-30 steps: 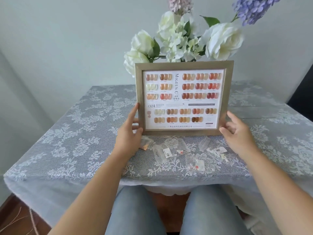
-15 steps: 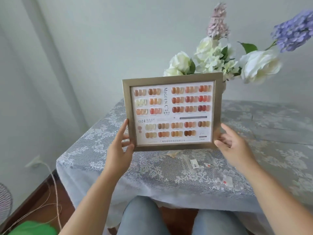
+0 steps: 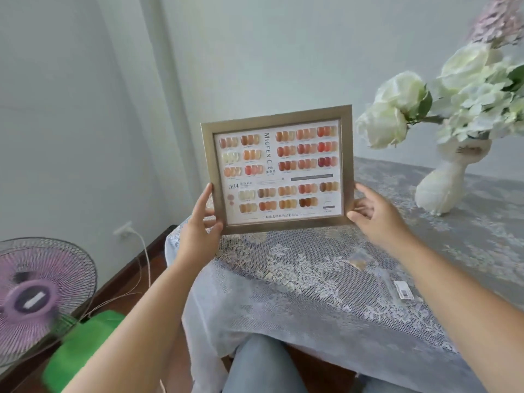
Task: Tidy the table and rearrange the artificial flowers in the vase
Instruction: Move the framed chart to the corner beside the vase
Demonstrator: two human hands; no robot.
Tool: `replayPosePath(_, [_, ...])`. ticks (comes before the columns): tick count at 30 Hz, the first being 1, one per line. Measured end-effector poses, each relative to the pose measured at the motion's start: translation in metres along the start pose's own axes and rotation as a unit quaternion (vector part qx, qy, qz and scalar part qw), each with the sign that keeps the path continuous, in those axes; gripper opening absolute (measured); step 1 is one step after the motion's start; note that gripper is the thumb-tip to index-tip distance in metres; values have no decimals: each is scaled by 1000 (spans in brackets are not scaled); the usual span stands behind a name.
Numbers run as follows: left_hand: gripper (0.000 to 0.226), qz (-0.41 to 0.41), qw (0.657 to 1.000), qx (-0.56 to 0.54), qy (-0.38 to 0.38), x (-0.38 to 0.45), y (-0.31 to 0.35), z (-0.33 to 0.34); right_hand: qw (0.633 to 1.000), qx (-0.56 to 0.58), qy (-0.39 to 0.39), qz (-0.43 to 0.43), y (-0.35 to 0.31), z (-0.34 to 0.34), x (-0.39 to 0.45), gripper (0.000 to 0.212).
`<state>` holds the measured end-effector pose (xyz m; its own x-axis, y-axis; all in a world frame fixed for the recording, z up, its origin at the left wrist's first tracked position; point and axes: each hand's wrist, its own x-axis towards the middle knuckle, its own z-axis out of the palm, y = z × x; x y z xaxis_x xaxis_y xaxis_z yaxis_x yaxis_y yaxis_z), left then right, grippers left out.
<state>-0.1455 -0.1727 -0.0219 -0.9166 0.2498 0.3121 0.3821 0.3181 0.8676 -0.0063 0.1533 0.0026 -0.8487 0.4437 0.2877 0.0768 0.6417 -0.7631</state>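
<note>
A gold picture frame [image 3: 279,168] with a nail-colour chart is held upright above the table's left corner. My left hand [image 3: 198,228] grips its lower left edge and my right hand [image 3: 374,214] grips its lower right edge. To the right stands a white vase [image 3: 442,188] on the lace tablecloth [image 3: 297,273]. It holds white artificial roses [image 3: 397,109] and a pink flower spike [image 3: 502,18] at the top right. Small clear plastic packets [image 3: 397,282] lie on the cloth under my right forearm.
A purple standing fan [image 3: 37,296] is at the lower left on the floor, with a green object [image 3: 82,344] beside it. A wall socket with a white cable [image 3: 124,229] is behind the fan. My knees are under the table's front edge.
The view has swung to the left, and the frame has moved with both hands toward the table's left corner. The vase now shows beside the frame instead of behind it.
</note>
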Motion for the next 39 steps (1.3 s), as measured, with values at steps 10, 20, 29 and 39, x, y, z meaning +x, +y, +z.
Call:
replayPosePath(10, [91,15,999,-4,-31,56,-12,1,999,44,4,27,18,15,55,71])
replayPosePath(20, [94,35,995,29,-85,158,-17,51,997,37,8,70,53,13,130,74])
replayPosePath(29, [90,15,992,35,-121,244,-16,104,992,16,19,124,79,4,196,51])
replayPosePath(39, [92,2,992,45,-118,311,-13,143,976,111,39,182,85,14,248,53])
